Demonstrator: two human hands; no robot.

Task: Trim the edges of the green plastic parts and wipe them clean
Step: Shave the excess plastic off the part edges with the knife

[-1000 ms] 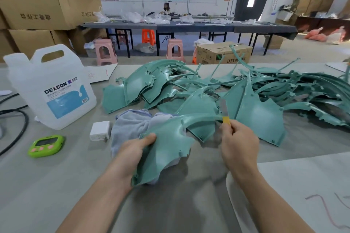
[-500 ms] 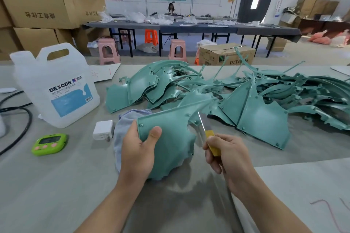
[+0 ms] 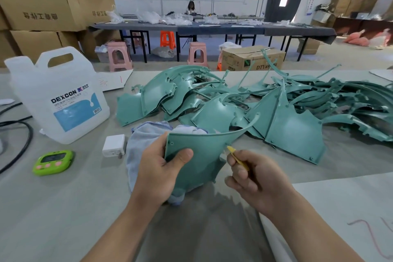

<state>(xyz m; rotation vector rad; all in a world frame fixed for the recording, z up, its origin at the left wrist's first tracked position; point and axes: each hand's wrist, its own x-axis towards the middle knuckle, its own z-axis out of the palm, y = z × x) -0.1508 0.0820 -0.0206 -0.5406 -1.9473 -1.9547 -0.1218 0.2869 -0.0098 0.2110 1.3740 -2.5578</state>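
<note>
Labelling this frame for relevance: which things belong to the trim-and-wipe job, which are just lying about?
Job: green part in left hand; yellow-handled cutter in right hand; cloth; pile of green parts.
Lying about: white jug (maybe cleaner, untouched); green timer; white charger; black cable.
</note>
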